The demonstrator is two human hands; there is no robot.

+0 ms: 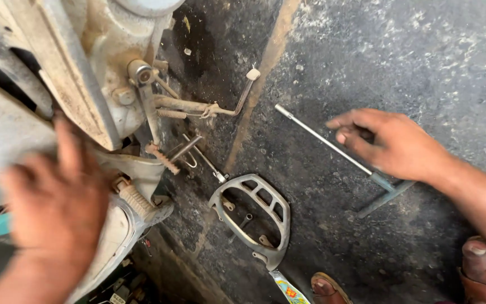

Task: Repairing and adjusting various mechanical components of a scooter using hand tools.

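On a dark, oil-stained concrete floor (423,67), the right hand (389,143) closes loosely around a T-handle wrench (333,147) lying there. The left hand (57,202), blurred, seems spread open against the dusty scooter body (80,67). A grey plastic guard (257,217) lies between them.

Grey metal guard frame (257,217) on dark floor (400,50); possibly sandalled toes (327,286).

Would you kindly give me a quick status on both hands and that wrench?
Left hand open, blurred, against scooter body. Right hand over long grey metal T-handle wrench on floor; grip unclear. Grey plastic grille cover lies nearby.
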